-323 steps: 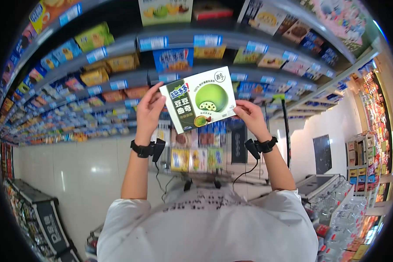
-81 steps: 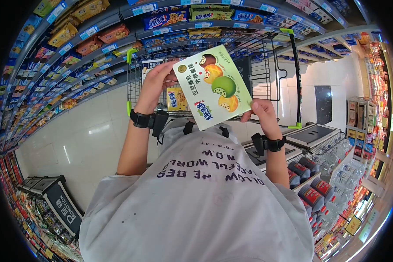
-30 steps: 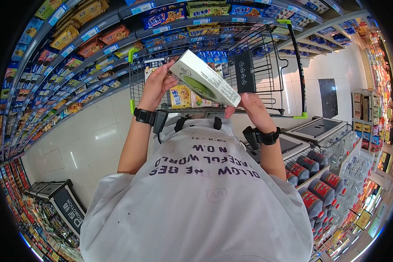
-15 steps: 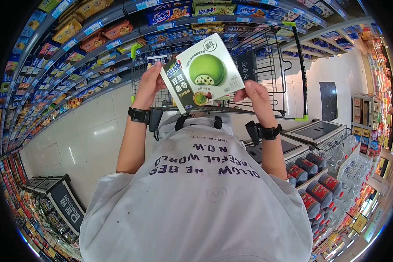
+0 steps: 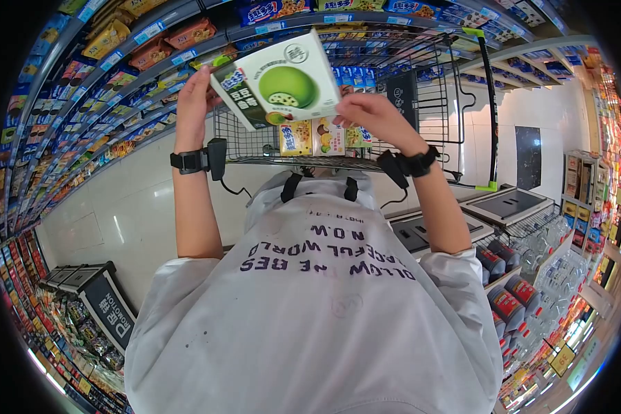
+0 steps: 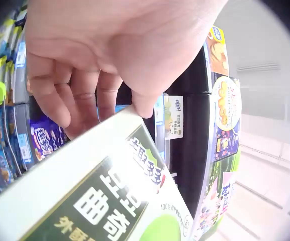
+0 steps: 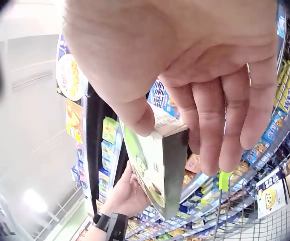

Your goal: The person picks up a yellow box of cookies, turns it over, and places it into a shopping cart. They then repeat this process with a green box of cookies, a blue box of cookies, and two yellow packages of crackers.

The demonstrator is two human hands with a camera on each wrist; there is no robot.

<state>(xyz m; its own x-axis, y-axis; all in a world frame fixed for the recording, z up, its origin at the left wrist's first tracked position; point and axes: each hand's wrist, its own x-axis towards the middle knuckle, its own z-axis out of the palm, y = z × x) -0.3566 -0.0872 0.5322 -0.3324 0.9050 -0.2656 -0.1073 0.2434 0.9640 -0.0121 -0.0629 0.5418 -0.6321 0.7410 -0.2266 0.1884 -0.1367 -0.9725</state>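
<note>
Both hands hold a white and green cookie box (image 5: 279, 83) over the shopping cart (image 5: 248, 155), its front with a big green round cookie facing up. The left hand (image 5: 194, 103) pinches the box's left corner between thumb and fingers. In the left wrist view, the thumb of the left hand (image 6: 120, 45) lies on the corner of the cookie box (image 6: 110, 186). At the opposite corner, the right hand (image 5: 379, 121) grips with its thumb on the front. The right wrist view shows the right hand (image 7: 185, 55) with its fingers behind the cookie box (image 7: 157, 155).
Inside the cart lie a yellow cookie pack (image 5: 296, 138), a white pack (image 5: 328, 136) and several blue packs (image 5: 354, 77). Ahead, shelves carry blue cookie packs (image 5: 276, 10) and brown packs (image 5: 192, 32). Large bottles (image 5: 507, 307) stand at the right, and a promotion bin (image 5: 107, 303) at the left.
The box showed its back 2.7 s ago, tilted onto its edge 1.0 s ago, then showed its front. Since half a second ago, both hands have carried it forward and left toward the shelves.
</note>
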